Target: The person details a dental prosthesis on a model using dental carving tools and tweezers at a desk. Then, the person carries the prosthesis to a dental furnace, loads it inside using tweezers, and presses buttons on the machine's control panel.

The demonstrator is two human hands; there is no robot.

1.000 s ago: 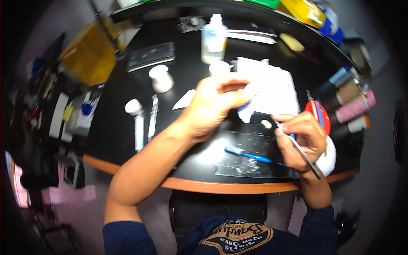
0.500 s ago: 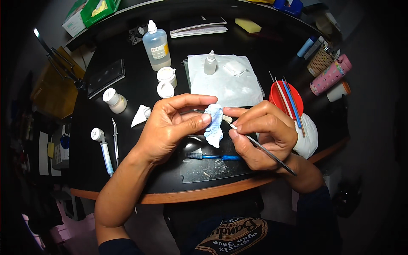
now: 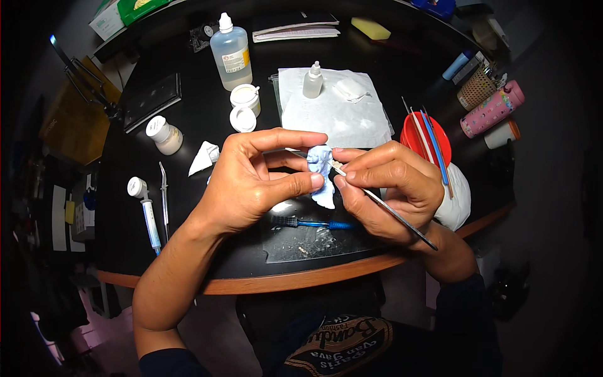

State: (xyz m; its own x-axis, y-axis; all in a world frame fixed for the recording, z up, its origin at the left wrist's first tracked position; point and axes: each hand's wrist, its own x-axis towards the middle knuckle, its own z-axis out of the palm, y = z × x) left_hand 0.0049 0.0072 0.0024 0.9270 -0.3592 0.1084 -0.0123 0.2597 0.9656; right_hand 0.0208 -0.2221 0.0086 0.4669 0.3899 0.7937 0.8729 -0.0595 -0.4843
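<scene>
Head view shows the left hand [image 3: 251,188] pinching a small pale-blue cast [image 3: 321,176] (likely light, brittle, best held by its thick base) above the black surface [image 3: 188,125], while the right hand [image 3: 389,188] grasps a thin metal tool [image 3: 389,213] touching it.

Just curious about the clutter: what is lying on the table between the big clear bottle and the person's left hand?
In the head view, a small open white jar with its lid beside it lies between the clear bottle and the left hand.
</scene>
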